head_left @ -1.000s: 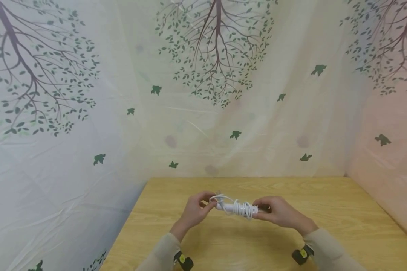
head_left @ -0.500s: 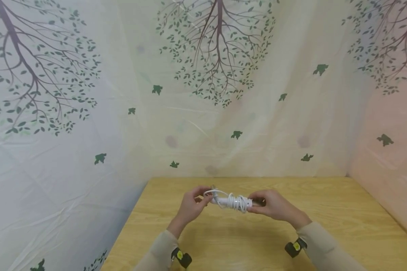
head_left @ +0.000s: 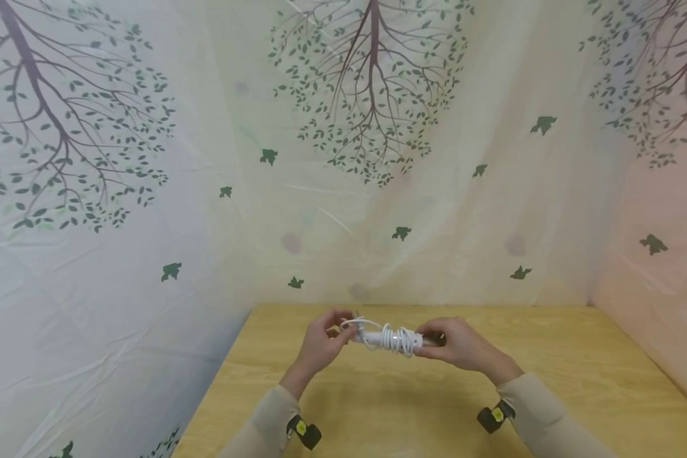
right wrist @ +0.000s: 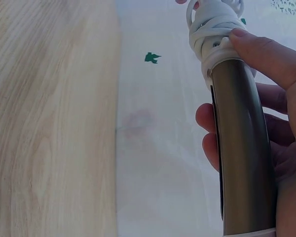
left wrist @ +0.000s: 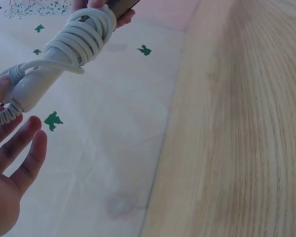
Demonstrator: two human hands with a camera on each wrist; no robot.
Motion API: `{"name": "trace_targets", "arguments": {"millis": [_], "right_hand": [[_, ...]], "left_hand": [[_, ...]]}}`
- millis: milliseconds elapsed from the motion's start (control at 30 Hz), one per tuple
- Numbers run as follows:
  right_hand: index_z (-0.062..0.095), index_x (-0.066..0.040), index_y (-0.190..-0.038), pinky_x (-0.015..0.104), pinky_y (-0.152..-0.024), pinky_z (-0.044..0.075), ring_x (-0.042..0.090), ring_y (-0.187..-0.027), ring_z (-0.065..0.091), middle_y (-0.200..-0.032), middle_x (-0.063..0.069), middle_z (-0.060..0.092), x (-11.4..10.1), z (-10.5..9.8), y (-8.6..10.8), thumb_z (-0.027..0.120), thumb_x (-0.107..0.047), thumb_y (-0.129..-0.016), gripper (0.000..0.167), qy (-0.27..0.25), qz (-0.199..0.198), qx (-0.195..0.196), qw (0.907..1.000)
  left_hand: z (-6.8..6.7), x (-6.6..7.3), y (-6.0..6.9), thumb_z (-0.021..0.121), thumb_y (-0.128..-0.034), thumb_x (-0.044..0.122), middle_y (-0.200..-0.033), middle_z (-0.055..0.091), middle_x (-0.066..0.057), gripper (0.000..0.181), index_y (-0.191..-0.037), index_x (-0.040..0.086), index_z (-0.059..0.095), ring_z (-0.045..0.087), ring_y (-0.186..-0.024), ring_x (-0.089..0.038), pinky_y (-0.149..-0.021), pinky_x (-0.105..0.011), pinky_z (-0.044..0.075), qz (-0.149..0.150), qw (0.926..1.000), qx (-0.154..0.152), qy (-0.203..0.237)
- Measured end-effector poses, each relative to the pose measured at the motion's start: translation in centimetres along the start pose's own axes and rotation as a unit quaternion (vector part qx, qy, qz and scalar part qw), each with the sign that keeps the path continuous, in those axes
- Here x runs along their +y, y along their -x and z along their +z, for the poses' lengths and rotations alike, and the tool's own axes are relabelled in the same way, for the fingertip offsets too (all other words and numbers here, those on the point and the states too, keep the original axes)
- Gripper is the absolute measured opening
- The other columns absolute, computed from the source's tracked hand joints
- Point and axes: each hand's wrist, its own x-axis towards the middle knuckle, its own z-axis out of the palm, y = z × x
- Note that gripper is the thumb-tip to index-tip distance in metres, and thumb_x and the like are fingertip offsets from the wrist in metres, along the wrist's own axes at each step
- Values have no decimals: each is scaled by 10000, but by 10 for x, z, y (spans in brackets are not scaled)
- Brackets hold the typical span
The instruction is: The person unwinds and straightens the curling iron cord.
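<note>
A curling iron [head_left: 372, 338] is held level above the table between both hands. Its white cord [left wrist: 79, 43] is wound in several loops around the white handle [left wrist: 37, 86]. My left hand [head_left: 319, 343] pinches the handle's cord end between thumb and index finger, while its other fingers stay spread beneath. Around the other end, my right hand [head_left: 462, 343] grips the iron, the thumb reaching the white collar by the coils. In the right wrist view the bronze barrel [right wrist: 241, 148] lies along that palm, with fingers curled behind it. The plug end of the cord sticks up beside the left fingers.
Below the hands is a wood-grain table [head_left: 378, 413]. Its far edge meets a pale cloth backdrop [head_left: 343, 254] printed with trees and leaves, and more cloth rises at the left and right sides.
Both hands have shifted slightly left and away from the body with the curling iron, mostly in the first half second. The grips look the same.
</note>
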Motion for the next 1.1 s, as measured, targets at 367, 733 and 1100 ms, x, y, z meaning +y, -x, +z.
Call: {"name": "trace_targets", "arguments": {"millis": [367, 733, 1100], "right_hand": [[702, -113, -1054, 210, -627, 522, -4, -747, 602, -925, -53, 700, -3, -4, -4, 713, -398, -874, 336, -7, -67, -22, 10000], [704, -108, -1062, 214, -627, 521, 12, -755, 597, -937, -44, 691, -1, -8, -8, 725, -385, -867, 339, -69, -15, 86, 9999], [708, -134, -1054, 215, -631, 523, 20, -753, 592, -935, -62, 677, 0, -10, -9, 745, -389, -846, 331, -27, -10, 211, 9998]], "left_hand": [[-1, -3, -5, 699, -867, 5, -1097, 656, -169, 254, -1113, -32, 647, 641, -832, -317, -613, -279, 561, 366, 9991, 214, -61], [-2, -5, -12, 694, -874, 13, -1073, 674, -150, 262, -1133, 7, 655, 642, -801, -239, -587, -262, 558, 580, 9975, 370, -178], [-5, -4, -14, 695, -867, -2, -1062, 667, -171, 246, -1111, -11, 666, 649, -812, -275, -588, -285, 569, 672, 9970, 376, -112]]}}
